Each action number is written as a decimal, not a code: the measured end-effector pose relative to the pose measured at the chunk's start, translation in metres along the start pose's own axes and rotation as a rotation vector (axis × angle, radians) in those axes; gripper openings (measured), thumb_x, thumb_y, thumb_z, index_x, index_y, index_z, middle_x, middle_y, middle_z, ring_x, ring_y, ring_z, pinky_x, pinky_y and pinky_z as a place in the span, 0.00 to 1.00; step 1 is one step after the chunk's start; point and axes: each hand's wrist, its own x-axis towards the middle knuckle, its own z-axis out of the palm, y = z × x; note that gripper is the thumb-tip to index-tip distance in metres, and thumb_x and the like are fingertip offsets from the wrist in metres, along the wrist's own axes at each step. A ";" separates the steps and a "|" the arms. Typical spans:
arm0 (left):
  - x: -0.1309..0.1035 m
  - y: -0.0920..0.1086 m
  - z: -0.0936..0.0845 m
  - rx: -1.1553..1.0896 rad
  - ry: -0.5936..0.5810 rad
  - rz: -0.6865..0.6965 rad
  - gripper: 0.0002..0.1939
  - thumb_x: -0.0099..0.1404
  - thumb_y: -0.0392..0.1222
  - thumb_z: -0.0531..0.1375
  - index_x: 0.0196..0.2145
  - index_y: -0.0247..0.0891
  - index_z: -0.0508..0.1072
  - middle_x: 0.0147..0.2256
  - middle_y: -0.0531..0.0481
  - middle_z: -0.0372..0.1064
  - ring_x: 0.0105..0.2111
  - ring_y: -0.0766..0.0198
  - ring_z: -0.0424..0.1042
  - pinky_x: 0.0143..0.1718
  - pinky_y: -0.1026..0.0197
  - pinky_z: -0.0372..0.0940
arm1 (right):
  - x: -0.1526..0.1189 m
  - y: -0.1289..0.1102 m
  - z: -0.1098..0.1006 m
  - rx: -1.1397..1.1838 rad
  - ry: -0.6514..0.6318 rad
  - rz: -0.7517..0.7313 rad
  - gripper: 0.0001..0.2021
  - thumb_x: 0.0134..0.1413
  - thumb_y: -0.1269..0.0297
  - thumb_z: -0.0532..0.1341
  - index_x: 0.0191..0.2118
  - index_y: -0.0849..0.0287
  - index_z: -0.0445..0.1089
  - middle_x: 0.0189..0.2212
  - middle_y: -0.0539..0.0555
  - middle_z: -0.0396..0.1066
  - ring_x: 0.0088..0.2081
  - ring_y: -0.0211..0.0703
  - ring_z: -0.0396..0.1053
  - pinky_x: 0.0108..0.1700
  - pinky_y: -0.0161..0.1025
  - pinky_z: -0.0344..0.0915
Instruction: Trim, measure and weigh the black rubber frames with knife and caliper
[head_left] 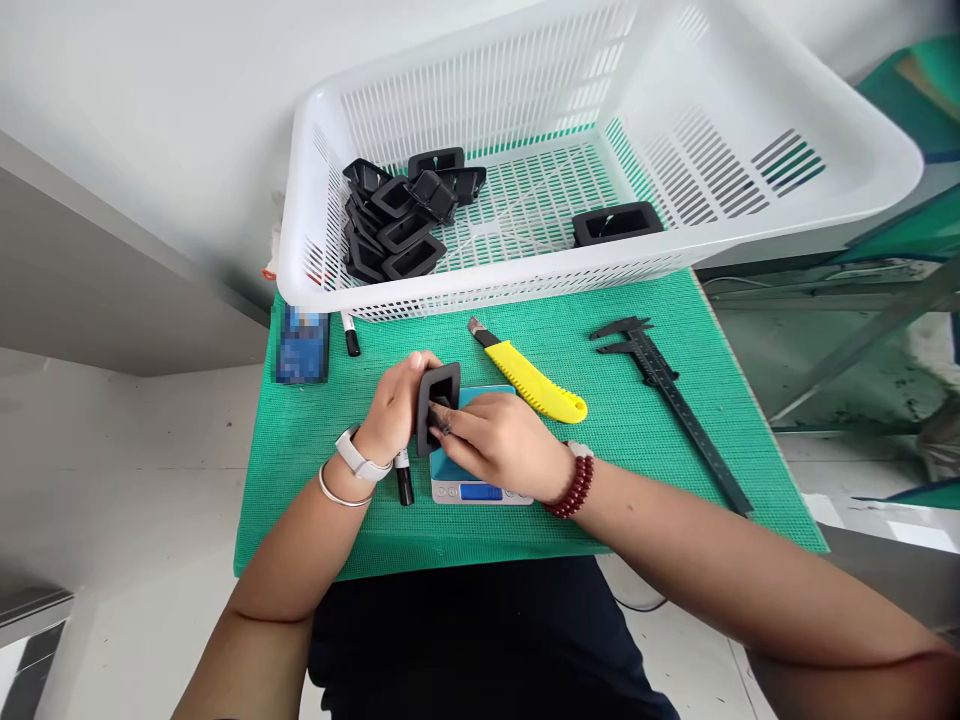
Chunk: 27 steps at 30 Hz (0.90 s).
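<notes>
My left hand (395,405) is closed around a black plastic part (424,415), a rectangular housing with a recessed middle, held tilted on its side. The fingers of my right hand (499,440) reach into the recess of that part. Something small and dark shows at the right fingertips; what it is I cannot make out. Below my right hand lies a digital scale (480,493) with a teal top and a blue display, partly covered by the hand. A black-and-white marker (404,480) lies beside the scale, under my left wrist.
A white plastic basket (480,282) stands at the back, with several black parts (405,225) piled at its left and another black part (619,222) at its right. On the green mat lie a yellow utility knife (536,382), a black caliper (675,405) and a second marker (351,337).
</notes>
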 end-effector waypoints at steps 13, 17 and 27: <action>0.001 0.003 0.004 0.117 0.149 0.065 0.28 0.71 0.63 0.39 0.31 0.41 0.65 0.23 0.53 0.59 0.24 0.65 0.59 0.25 0.59 0.57 | 0.000 -0.010 0.004 0.030 0.163 0.211 0.11 0.56 0.58 0.61 0.29 0.61 0.71 0.15 0.47 0.62 0.17 0.34 0.56 0.23 0.34 0.50; 0.002 0.002 0.002 0.161 0.169 0.074 0.27 0.72 0.61 0.40 0.31 0.40 0.66 0.23 0.54 0.58 0.23 0.66 0.58 0.25 0.59 0.55 | 0.002 -0.012 0.001 0.111 0.172 0.324 0.06 0.51 0.63 0.60 0.27 0.60 0.68 0.16 0.46 0.62 0.18 0.33 0.56 0.23 0.33 0.52; 0.000 -0.005 -0.001 0.302 0.147 0.215 0.25 0.69 0.62 0.50 0.50 0.40 0.64 0.40 0.46 0.71 0.38 0.61 0.72 0.39 0.57 0.66 | 0.013 -0.004 -0.012 0.698 0.171 0.580 0.13 0.55 0.54 0.61 0.30 0.61 0.68 0.21 0.47 0.63 0.23 0.33 0.57 0.25 0.32 0.56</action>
